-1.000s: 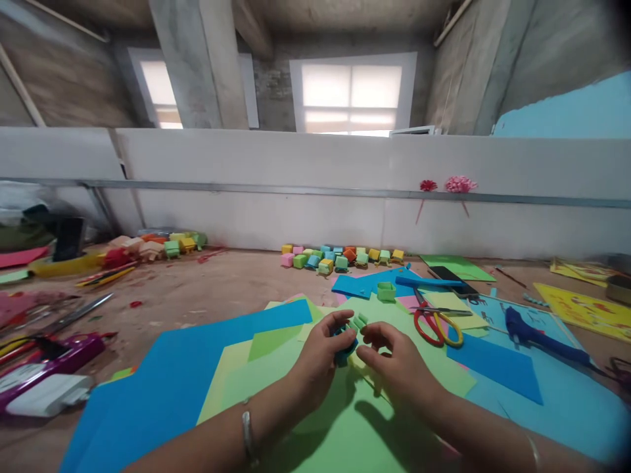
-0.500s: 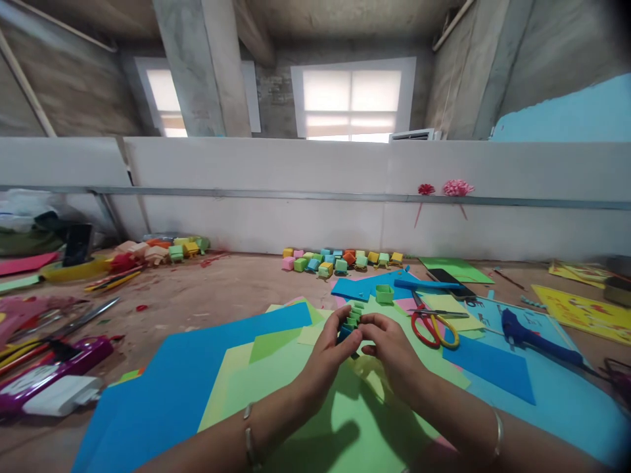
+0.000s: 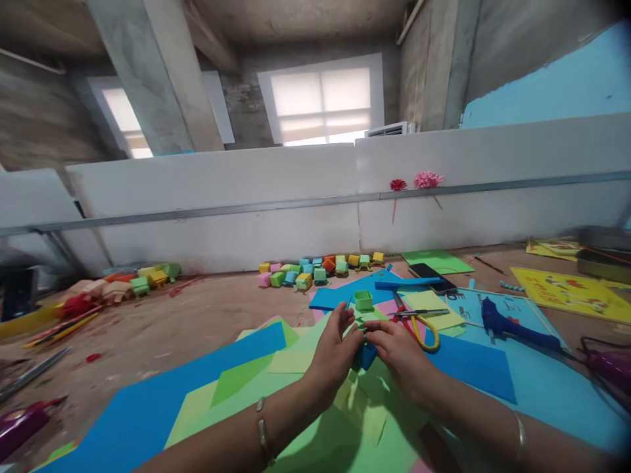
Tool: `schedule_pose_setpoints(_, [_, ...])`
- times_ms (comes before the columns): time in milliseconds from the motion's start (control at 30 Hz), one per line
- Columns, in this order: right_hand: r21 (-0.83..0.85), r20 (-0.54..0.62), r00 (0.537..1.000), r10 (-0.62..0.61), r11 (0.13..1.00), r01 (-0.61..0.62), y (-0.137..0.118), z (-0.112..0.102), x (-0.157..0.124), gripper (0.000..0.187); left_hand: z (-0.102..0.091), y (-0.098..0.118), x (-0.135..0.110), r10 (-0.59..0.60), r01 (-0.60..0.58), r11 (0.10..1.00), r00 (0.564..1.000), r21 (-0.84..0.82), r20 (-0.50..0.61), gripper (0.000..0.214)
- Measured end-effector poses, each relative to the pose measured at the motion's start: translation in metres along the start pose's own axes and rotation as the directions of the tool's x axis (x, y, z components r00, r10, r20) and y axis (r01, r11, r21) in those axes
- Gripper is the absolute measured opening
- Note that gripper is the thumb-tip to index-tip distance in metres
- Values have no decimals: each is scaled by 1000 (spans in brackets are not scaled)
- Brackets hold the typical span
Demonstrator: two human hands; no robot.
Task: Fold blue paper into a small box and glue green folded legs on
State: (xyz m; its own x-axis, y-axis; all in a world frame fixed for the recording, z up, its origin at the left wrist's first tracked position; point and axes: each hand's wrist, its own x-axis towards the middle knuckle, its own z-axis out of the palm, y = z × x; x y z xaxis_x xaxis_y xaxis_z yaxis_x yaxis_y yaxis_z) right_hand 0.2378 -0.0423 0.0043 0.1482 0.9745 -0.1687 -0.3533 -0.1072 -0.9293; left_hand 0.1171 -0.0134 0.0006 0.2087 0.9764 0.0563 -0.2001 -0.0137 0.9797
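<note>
Between my hands is a small folded paper piece (image 3: 365,356), blue below with green folds on top. My left hand (image 3: 334,351) grips its left side, fingers curled and thumb against it. My right hand (image 3: 400,358) pinches the green part from the right, and its fingertips partly hide the piece. Just beyond my fingers stands a small open green paper box (image 3: 363,301). Scissors (image 3: 424,334) with red and yellow handles lie right of it. Under my hands are light green paper sheets (image 3: 296,433).
Several small coloured paper cubes (image 3: 320,276) line the wall. Blue sheets (image 3: 142,401) spread to the left. On the right are a dark blue glue gun (image 3: 520,328), a phone (image 3: 432,278) and a yellow printed sheet (image 3: 566,292). Pencils (image 3: 64,327) lie far left.
My view has turned right and tilted. The piece has been turned between my hands, so more of its blue part shows at the bottom. Both hands still hold it.
</note>
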Motion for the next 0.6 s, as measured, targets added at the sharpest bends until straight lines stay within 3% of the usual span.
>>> schedule_pose_setpoints(233, [-23,-34,999,2,1000,-3,6,-24,15,30,17,-4,14,14,-13,1000,998,-14,58,74])
schedule_pose_setpoints(400, [-54,-28,997,-72,996,71,4,-36,21,26,11,-7,23,37,-43,998,991,47,128,78])
schedule_pose_setpoints(467, [-72,-32,996,-89,994,87,0,-40,23,26,3,-9,33,94,-137,971,973,197,212,70])
schedule_pose_setpoints(533, [-95,-39,995,-95,991,91,-5,-43,26,27,-4,-10,51,172,-298,837,940,458,296,61])
schedule_pose_setpoints(600, [-122,-46,995,-92,989,86,-9,-46,28,29,-9,-10,77,219,-339,763,937,551,273,62])
